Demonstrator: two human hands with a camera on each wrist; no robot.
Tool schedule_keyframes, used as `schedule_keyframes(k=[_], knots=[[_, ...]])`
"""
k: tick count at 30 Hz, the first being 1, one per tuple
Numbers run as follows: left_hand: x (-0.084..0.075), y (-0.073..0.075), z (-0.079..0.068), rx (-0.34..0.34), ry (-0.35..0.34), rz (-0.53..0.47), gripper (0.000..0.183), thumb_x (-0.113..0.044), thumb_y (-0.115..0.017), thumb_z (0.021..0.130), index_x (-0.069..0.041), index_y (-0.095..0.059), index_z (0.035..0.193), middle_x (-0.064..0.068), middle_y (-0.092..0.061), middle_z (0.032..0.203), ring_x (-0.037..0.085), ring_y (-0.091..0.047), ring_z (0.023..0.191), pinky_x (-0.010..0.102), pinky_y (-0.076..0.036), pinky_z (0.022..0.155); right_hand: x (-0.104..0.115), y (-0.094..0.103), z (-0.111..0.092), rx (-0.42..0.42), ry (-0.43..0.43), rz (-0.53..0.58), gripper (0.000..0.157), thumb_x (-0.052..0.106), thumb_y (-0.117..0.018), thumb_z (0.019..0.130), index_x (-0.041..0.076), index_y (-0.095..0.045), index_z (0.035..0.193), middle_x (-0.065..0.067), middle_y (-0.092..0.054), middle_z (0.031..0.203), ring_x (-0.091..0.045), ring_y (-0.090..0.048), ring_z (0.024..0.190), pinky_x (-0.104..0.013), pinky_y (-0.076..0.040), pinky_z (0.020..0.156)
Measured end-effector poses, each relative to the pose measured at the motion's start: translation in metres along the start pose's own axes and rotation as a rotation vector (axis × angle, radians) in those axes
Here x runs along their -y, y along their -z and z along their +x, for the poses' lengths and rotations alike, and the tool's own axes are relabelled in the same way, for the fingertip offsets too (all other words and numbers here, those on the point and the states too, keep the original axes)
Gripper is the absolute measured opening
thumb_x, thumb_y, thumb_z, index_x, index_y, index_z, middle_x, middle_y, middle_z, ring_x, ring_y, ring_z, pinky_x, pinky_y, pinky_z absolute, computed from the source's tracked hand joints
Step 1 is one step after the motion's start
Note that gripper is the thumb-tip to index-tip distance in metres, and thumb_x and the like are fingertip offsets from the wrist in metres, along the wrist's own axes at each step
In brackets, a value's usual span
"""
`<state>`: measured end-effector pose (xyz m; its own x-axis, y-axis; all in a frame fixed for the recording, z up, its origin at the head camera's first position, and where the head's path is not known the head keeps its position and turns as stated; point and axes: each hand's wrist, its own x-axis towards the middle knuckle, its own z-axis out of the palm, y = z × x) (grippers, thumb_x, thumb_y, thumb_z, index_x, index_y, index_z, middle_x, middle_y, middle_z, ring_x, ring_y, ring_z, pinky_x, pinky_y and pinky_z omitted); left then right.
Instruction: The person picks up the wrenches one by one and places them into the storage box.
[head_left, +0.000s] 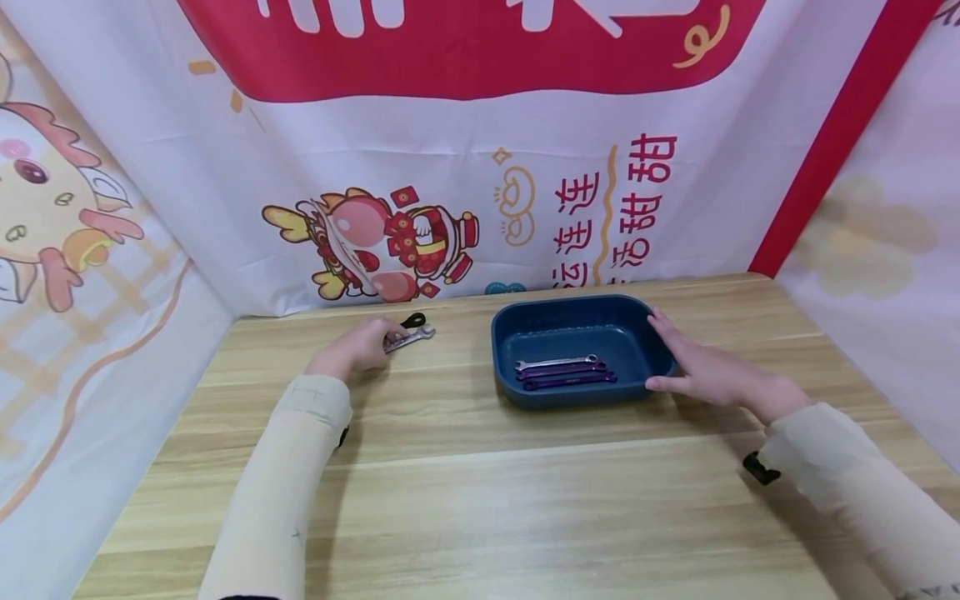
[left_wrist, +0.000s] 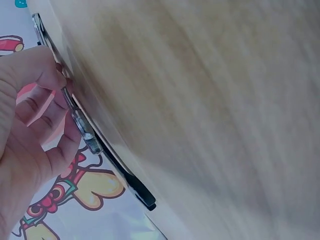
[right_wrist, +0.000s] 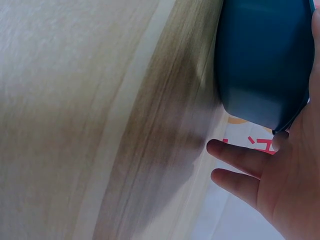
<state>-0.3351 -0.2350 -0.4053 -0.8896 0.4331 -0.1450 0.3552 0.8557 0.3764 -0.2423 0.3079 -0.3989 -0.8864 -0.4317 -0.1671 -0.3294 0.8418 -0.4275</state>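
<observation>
My left hand [head_left: 365, 344] pinches a silver wrench [head_left: 422, 332] between thumb and fingertips near the back of the table. In the left wrist view the silver wrench [left_wrist: 82, 122] slants just over the wood. Close beside it lies a black tool [head_left: 413, 319] with a ring-shaped end, partly hidden by the fingers. A dark blue plastic box [head_left: 577, 398] stands to the right, holding a silver wrench [head_left: 555, 362] and two purple wrenches [head_left: 568, 381] side by side. My right hand [head_left: 701, 371] rests on the box's right rim with fingers extended; two stretch out freely in the right wrist view.
The wooden table [head_left: 480, 500] runs back to a printed white cloth [head_left: 450, 133] hanging behind it. More printed cloth hangs along the left and right sides.
</observation>
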Motion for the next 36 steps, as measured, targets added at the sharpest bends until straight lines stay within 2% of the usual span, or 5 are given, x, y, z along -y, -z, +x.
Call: schedule_keyframes(k=[11,16,20,27,36], knots=[[0.0008,0.0027,-0.0005,0.023,0.013,-0.006,0.066,0.015,-0.066,0.069,0.002,-0.066,0.133,0.016,-0.066,0.109,0.029,-0.055,0.095,0.040,-0.047,0.081,-0.0022,-0.0004,0.0009,0.006,-0.004,0.001,0.115,0.067,-0.062,0.090,0.012,0.005,0.165,-0.022,0.000,0.169,-0.052,-0.016,0.149,-0.068,-0.033,0.107],[-0.0004,0.0042,-0.0011,0.031,0.026,-0.026,0.068,0.016,-0.065,0.069,0.001,-0.066,0.134,0.013,-0.062,0.100,0.027,-0.054,0.087,0.035,-0.045,0.070,-0.0016,-0.0001,0.0013,0.009,-0.009,-0.003,0.114,0.067,-0.062,0.091,0.012,0.005,0.165,-0.022,0.000,0.169,-0.052,-0.016,0.149,-0.068,-0.035,0.106],[-0.0009,0.0050,-0.0018,0.030,0.024,-0.025,0.067,0.016,-0.066,0.068,0.001,-0.067,0.133,0.012,-0.061,0.095,0.026,-0.052,0.084,0.034,-0.044,0.069,0.0002,0.0005,0.0006,0.005,-0.004,-0.010,0.113,0.064,-0.063,0.092,0.011,0.005,0.165,-0.022,-0.001,0.169,-0.053,-0.017,0.148,-0.068,-0.034,0.106],[-0.0018,0.0039,-0.0038,0.030,0.023,-0.030,0.067,0.016,-0.067,0.069,0.000,-0.066,0.134,0.014,-0.063,0.100,0.025,-0.052,0.083,0.034,-0.043,0.070,0.0027,0.0018,-0.0012,-0.016,0.045,0.001,0.110,0.058,-0.065,0.094,0.006,0.001,0.164,-0.023,0.000,0.169,-0.052,-0.016,0.149,-0.067,-0.027,0.111],[-0.0067,0.0051,-0.0073,0.053,0.066,-0.051,0.067,0.016,-0.068,0.071,-0.004,-0.068,0.135,0.016,-0.064,0.108,0.027,-0.054,0.090,0.033,-0.045,0.068,0.0006,0.0013,-0.0008,-0.011,0.037,-0.007,0.111,0.060,-0.064,0.093,0.007,0.002,0.165,-0.022,0.000,0.169,-0.053,-0.016,0.149,-0.067,-0.030,0.109]])
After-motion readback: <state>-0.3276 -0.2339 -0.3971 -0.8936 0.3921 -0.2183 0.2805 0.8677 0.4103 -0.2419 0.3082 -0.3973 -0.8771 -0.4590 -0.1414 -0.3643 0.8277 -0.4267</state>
